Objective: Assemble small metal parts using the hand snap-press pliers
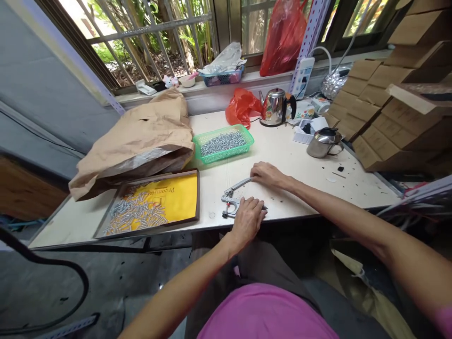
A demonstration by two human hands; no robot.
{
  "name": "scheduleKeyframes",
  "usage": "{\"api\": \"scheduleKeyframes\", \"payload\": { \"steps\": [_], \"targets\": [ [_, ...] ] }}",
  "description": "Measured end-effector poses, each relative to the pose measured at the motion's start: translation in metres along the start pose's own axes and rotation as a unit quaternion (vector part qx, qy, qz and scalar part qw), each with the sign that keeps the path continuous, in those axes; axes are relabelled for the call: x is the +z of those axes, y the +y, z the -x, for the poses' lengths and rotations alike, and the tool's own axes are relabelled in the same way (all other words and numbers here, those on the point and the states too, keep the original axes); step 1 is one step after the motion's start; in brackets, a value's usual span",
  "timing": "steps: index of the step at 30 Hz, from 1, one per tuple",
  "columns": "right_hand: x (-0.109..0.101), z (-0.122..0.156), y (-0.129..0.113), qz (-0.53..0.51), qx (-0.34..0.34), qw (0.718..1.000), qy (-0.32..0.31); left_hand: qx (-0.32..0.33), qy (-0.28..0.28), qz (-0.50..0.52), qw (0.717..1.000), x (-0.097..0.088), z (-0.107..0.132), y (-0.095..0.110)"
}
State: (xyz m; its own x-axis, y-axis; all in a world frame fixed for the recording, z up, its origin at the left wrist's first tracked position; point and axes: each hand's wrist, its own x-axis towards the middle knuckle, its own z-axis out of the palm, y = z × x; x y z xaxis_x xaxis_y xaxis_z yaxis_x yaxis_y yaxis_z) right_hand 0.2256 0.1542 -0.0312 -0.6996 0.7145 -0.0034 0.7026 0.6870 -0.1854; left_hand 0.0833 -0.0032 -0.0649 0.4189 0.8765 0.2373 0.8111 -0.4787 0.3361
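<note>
Hand-held snap-fastener pliers (230, 201) lie near the front edge of the white table, handles spread wide and the jaw end pointing left. My left hand (248, 217) is closed over the lower handle, whose dark tip pokes out past my fingers. With its fingers curled, my right hand (267, 174) grips the far end of the upper grey handle. A spring shows between the two handles, and a small red part sits at the jaw. Just left of the pliers, a small clear disc (211, 214) rests on the table.
A shallow tray (198, 197) with a yellow sheet and many small metal pins stands left. Behind it are a green basket (226, 156) of similar pieces and a large paper bag (141, 127). A kettle (273, 110), a steel pot (320, 144) and stacked cardboard boxes (381, 117) stand right.
</note>
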Motion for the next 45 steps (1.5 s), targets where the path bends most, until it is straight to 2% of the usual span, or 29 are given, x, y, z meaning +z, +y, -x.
{"api": "scheduleKeyframes", "payload": {
  "steps": [2, 4, 6, 8, 11, 13, 15, 17, 19, 21, 23, 25, 27, 29, 31, 34, 37, 40, 43, 45],
  "targets": [
    [-0.004, -0.007, -0.008, 0.014, 0.013, 1.0, 0.004, -0.005, 0.01, 0.015, 1.0, 0.0, -0.001, 0.0],
    [-0.008, -0.01, -0.026, 0.025, 0.009, 1.0, 0.004, 0.005, 0.019, 0.03, 0.999, -0.001, -0.003, -0.002],
    [-0.011, -0.009, -0.052, 0.025, -0.056, 0.998, -0.008, 0.015, 0.024, 0.045, 0.999, 0.0, -0.004, -0.004],
    [-0.011, -0.006, -0.081, 0.024, -0.164, 0.986, -0.031, 0.018, 0.025, 0.058, 0.998, -0.001, 0.002, -0.001],
    [-0.002, -0.002, -0.111, 0.043, -0.289, 0.955, -0.054, 0.07, 0.022, 0.063, 0.995, -0.007, 0.025, 0.007],
    [0.009, -0.003, -0.118, 0.048, -0.322, 0.944, -0.053, 0.126, 0.029, 0.053, 0.99, -0.02, 0.048, 0.009],
    [0.022, -0.008, -0.118, 0.028, -0.329, 0.943, -0.046, 0.13, 0.05, 0.029, 0.99, -0.039, 0.071, -0.001],
    [0.029, -0.013, -0.116, -0.03, -0.319, 0.946, -0.034, 0.049, 0.091, -0.008, 0.995, -0.066, 0.091, -0.027],
    [0.025, -0.019, -0.115, -0.117, -0.3, 0.947, 0.007, -0.087, 0.138, -0.056, 0.985, -0.096, 0.107, -0.068],
    [0.008, -0.028, -0.112, -0.19, -0.266, 0.94, 0.093, -0.217, 0.165, -0.111, 0.956, -0.126, 0.119, -0.114],
    [-0.017, -0.044, -0.103, -0.209, -0.214, 0.931, 0.207, -0.299, 0.145, -0.161, 0.929, -0.152, 0.127, -0.156],
    [-0.044, -0.069, -0.085, -0.173, -0.138, 0.927, 0.303, -0.334, 0.093, -0.2, 0.916, -0.169, 0.131, -0.186],
    [-0.064, -0.097, -0.063, -0.108, -0.046, 0.932, 0.342, -0.332, 0.032, -0.23, 0.914, -0.178, 0.133, -0.203],
    [-0.074, -0.121, -0.041, -0.06, 0.022, 0.944, 0.322, -0.316, -0.024, -0.25, 0.915, -0.18, 0.131, -0.211],
    [-0.072, -0.132, -0.027, -0.039, 0.051, 0.955, 0.289, -0.304, -0.06, -0.257, 0.916, -0.18, 0.127, -0.214],
    [-0.053, -0.111, -0.028, -0.044, 0.017, 0.971, 0.235, -0.278, -0.079, -0.244, 0.926, -0.179, 0.121, -0.217],
    [-0.027, -0.054, -0.048, -0.078, -0.055, 0.983, 0.155, -0.265, -0.069, -0.216, 0.937, -0.182, 0.116, -0.221],
    [-0.004, 0.009, -0.072, -0.087, -0.084, 0.991, 0.064, -0.286, 0.001, -0.146, 0.947, -0.184, 0.108, -0.218],
    [0.012, 0.05, -0.083, -0.056, -0.055, 0.997, -0.009, -0.306, 0.072, -0.061, 0.947, -0.176, 0.092, -0.189],
    [0.019, 0.062, -0.083, -0.026, -0.017, 0.999, -0.033, -0.318, 0.076, 0.031, 0.944, -0.163, 0.078, -0.155]
  ]
}}
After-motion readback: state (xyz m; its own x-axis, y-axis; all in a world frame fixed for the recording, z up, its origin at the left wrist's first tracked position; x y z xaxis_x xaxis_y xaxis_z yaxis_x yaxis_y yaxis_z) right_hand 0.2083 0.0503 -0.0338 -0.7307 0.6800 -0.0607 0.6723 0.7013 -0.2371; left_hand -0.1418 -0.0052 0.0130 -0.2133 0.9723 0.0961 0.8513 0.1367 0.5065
